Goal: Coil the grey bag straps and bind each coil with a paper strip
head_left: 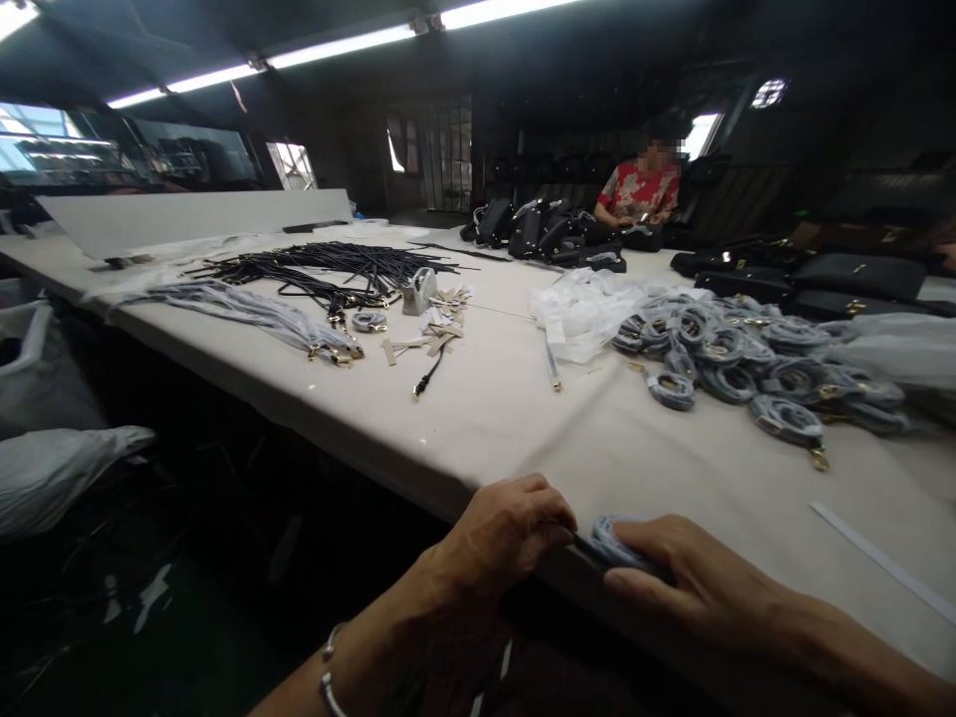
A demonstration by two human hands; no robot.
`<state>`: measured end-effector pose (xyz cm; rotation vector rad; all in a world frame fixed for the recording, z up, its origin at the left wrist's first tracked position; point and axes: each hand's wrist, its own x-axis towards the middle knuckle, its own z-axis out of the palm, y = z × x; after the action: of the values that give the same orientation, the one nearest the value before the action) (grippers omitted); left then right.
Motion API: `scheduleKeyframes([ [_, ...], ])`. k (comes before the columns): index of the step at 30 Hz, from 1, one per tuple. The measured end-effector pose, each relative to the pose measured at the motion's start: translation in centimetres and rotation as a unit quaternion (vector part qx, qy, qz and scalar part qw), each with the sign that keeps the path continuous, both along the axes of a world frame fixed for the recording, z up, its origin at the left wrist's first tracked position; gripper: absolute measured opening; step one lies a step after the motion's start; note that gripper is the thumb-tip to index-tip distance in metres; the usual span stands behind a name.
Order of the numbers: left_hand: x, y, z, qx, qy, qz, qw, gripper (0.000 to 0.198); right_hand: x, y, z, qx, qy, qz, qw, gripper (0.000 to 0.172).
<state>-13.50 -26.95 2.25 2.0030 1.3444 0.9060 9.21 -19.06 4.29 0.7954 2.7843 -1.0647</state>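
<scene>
At the near table edge, my left hand [508, 533] and my right hand [687, 578] pinch a small coiled grey strap [612, 543] between them. A dark strip [590, 551] runs from the coil toward my left fingers. Farther up the cream-covered table [493, 428] lies a heap of similar coiled grey straps with gold clasps [747, 358], beyond my right hand. A thin white strip [881, 558] lies near the right edge of the view.
Long black straps [329, 269], flat grey straps [246, 314], a tape dispenser [418, 292] and paper tags [440, 319] lie on the table's far left. White plastic [583, 314] and black handbags [545, 229] lie ahead. A seated co-worker [642, 189] is beyond them. White sacks [52, 478] stand below left.
</scene>
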Motion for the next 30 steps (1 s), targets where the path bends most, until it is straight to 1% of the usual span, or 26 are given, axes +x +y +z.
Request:
scheduleKeyframes([
  [2,0.6,0.3,-0.1,-0.027,-0.016,-0.013,0.999,0.012,0.8,0.1,0.1,-0.112,0.027,-0.021,0.993,0.049],
  [4,1.3,0.6,-0.2,-0.086,-0.076,-0.027,0.993,0.012,1.5,0.1,0.0,-0.217,0.059,-0.046,0.973,0.054],
  [6,2.2,1.0,-0.6,-0.163,-0.159,-0.042,0.973,0.008,2.1,-0.2,-0.3,-0.312,0.101,-0.077,0.942,0.059],
  [7,2.7,1.2,-0.8,-0.198,-0.203,-0.05,0.958,0.006,2.4,-0.5,-0.5,-0.357,0.13,-0.096,0.92,0.062],
  [8,3.3,1.5,-1.2,-0.23,-0.253,-0.06,0.938,0.007,2.6,-0.8,-0.9,-0.403,0.168,-0.115,0.892,0.065],
  [9,3.9,1.8,-1.6,-0.259,-0.307,-0.071,0.913,0.012,2.8,-1.2,-1.2,-0.45,0.21,-0.132,0.858,0.065],
  [11,5.0,2.4,-2.4,-0.304,-0.41,-0.096,0.855,0.024,3.2,-1.9,-2.1,-0.537,0.291,-0.171,0.773,0.062],
  [13,6.0,2.9,-3.2,-0.345,-0.473,-0.12,0.802,0.034,3.7,-2.3,-3.1,-0.605,0.345,-0.209,0.687,0.059],
  [14,6.4,3.1,-3.4,-0.363,-0.488,-0.125,0.784,0.037,4.0,-2.4,-3.6,-0.629,0.36,-0.224,0.652,0.059],
  [15,6.8,3.2,-3.6,-0.376,-0.496,-0.124,0.773,0.039,4.3,-2.4,-4.0,-0.647,0.37,-0.235,0.624,0.061],
  [16,7.3,3.4,-3.7,-0.385,-0.503,-0.117,0.765,0.04,4.5,-2.3,-4.3,-0.659,0.38,-0.242,0.603,0.062],
  [17,7.7,3.5,-3.7,-0.388,-0.511,-0.106,0.759,0.04,4.7,-2.2,-4.6,-0.669,0.384,-0.24,0.589,0.062],
  [19,8.6,3.7,-3.8,-0.389,-0.54,-0.089,0.741,0.04,4.9,-1.8,-4.9,-0.682,0.394,-0.228,0.572,0.062],
  [22,9.9,3.8,-4.1,-0.411,-0.582,-0.084,0.696,0.043,5.0,-1.1,-5.1,-0.697,0.409,-0.209,0.55,0.059],
  [24,10.6,3.9,-4.5,-0.432,-0.589,-0.083,0.678,0.044,5.0,-0.7,-5.1,-0.703,0.415,-0.21,0.538,0.059],
  [28,11.4,4.3,-5.1,-0.436,-0.602,-0.088,0.663,0.049,5.1,-0.6,-5.2,-0.708,0.428,-0.214,0.52,0.058],
  [30,11.5,4.6,-5.3,-0.427,-0.605,-0.095,0.665,0.049,5.1,-0.7,-5.2,-0.7,0.45,-0.223,0.508,0.056],
])
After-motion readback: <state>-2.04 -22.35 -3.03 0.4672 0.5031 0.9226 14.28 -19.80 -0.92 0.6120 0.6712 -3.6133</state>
